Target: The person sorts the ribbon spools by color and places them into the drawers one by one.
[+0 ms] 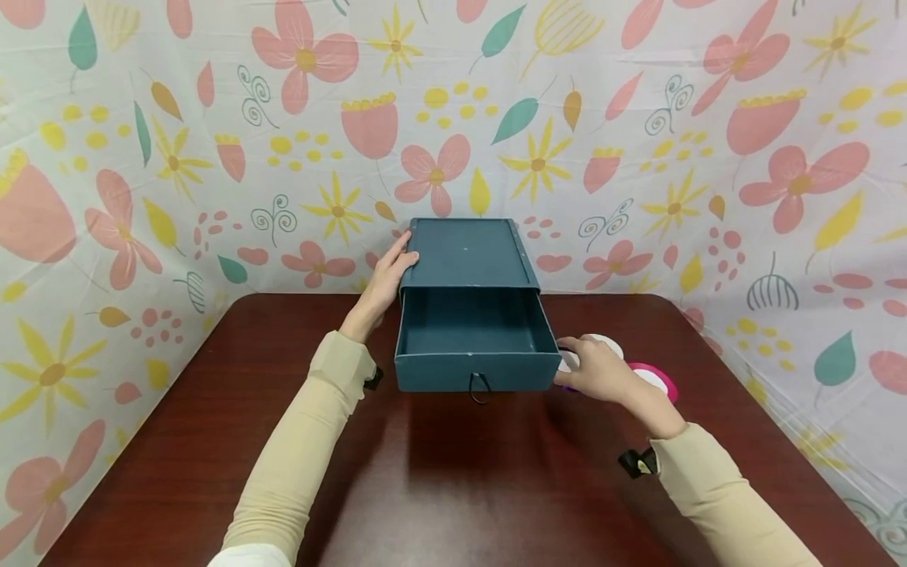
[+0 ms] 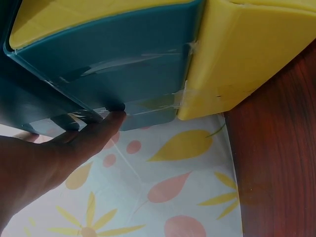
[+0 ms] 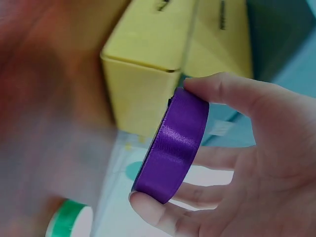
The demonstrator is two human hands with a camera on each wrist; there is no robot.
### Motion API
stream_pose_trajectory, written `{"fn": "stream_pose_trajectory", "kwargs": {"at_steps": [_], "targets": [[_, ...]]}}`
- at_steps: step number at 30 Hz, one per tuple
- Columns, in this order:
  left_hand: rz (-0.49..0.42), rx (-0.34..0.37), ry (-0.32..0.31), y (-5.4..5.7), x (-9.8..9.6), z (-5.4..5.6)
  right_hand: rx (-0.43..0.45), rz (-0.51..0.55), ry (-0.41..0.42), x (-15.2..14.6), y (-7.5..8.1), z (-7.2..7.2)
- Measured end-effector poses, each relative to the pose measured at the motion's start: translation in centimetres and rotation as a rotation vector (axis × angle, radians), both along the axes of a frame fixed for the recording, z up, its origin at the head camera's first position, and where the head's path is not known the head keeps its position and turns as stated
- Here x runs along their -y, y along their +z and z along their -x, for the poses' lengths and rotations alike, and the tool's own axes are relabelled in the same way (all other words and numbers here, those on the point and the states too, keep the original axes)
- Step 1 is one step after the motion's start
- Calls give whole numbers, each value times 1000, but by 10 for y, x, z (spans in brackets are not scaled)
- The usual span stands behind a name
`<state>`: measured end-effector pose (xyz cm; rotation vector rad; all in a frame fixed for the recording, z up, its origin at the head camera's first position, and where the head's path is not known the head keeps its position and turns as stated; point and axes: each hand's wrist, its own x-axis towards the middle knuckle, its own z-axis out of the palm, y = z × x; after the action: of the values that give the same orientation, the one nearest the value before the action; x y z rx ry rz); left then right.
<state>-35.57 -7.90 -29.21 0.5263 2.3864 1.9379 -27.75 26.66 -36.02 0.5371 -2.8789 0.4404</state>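
My right hand (image 1: 601, 370) holds a spool of purple ribbon (image 3: 173, 145) by its edges, thumb at one end and fingertips at the other, just right of the pulled-out drawer (image 1: 475, 372). That drawer is teal with a dark loop pull on its front. It slides out of a teal drawer box (image 1: 464, 252). My left hand (image 1: 386, 279) rests against the box's left side near the top, fingers extended. In the left wrist view, its fingertips touch the teal side panel (image 2: 133, 79).
Yellow drawer units (image 2: 252, 54) adjoin the teal box. Beside my right hand on the dark red table (image 1: 453, 488) lie a white-faced spool (image 1: 608, 345) and a pink-rimmed spool (image 1: 662, 378). A green ribbon spool (image 3: 66, 219) shows in the right wrist view. Flowered cloth (image 1: 439, 102) hangs behind.
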Motion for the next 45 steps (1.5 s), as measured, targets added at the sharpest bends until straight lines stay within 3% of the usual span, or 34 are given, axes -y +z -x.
{"fn": "stream_pose_trajectory", "kwargs": {"at_steps": [5, 22, 32, 40, 45], "targets": [[-9, -1, -1, -1, 0, 0, 44, 19, -27, 2, 25, -6], [-10, -15, -1, 2, -1, -1, 9, 86, -26, 6, 87, -18], [-13, -5, 5, 1, 0, -3, -110, 139, 0, 24, 107, -25], [-9, -13, -7, 1, 1, -3, -81, 172, 62, 50, 119, -28], [-10, -17, -11, 0, -1, -2, -78, 180, 151, 67, 120, -27]]}}
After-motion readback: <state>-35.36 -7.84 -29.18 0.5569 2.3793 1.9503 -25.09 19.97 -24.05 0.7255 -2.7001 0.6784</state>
